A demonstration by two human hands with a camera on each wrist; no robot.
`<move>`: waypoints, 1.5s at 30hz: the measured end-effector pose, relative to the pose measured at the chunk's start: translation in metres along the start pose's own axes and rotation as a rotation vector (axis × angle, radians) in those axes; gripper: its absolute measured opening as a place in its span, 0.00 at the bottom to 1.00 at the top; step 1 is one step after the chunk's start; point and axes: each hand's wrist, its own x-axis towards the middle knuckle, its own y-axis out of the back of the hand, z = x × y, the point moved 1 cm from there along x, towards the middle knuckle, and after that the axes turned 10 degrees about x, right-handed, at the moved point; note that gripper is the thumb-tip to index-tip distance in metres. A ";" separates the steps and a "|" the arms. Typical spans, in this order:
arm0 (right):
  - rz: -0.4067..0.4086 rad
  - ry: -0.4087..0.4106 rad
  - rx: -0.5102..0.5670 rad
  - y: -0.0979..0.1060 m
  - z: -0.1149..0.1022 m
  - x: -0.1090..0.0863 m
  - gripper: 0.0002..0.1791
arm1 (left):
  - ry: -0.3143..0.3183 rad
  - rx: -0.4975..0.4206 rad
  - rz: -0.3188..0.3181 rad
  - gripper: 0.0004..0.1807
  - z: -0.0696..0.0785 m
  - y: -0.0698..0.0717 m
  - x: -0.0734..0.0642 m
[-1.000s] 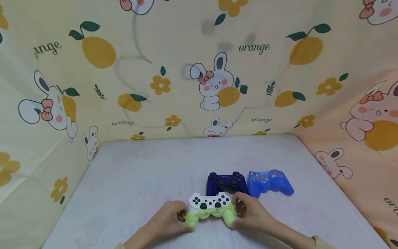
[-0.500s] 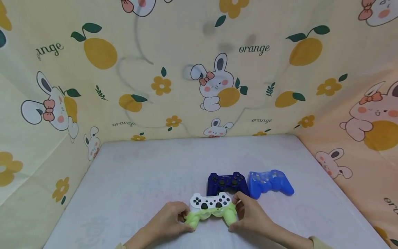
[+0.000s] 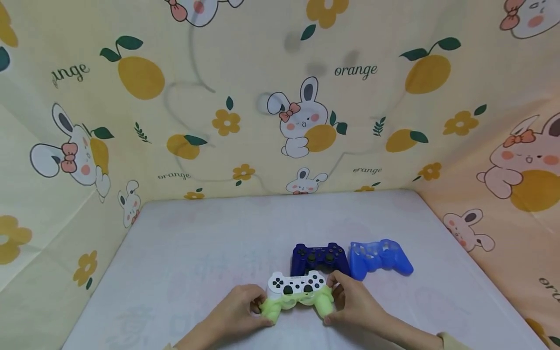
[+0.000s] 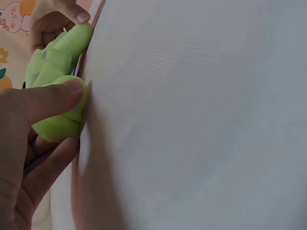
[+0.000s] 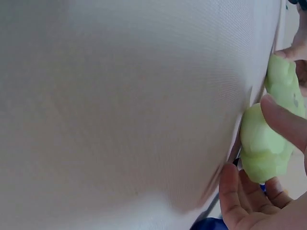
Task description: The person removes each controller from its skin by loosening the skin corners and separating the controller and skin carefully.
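A white game controller (image 3: 296, 279) lies near the front of the table, its upper face with the black sticks and buttons uncovered. A lime-green silicone cover (image 3: 323, 304) wraps its two handles and lower edge. My left hand (image 3: 239, 307) pinches the covered left handle between thumb and fingers; in the left wrist view that thumb presses on the green cover (image 4: 57, 128). On the other side my right hand (image 3: 356, 302) grips the right handle, its thumb on the cover (image 5: 263, 132) in the right wrist view and its fingers at the side.
Just behind the white controller lies a dark blue game controller (image 3: 320, 256); the white one overlaps it in the head view. Right of it sits a bright blue silicone controller cover (image 3: 380, 257). A patterned cloth (image 3: 245, 97) walls the white table (image 3: 210, 228) at the back and sides.
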 end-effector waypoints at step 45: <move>-0.007 0.125 -0.080 -0.001 0.001 0.005 0.34 | 0.019 -0.013 0.001 0.16 0.003 0.001 0.001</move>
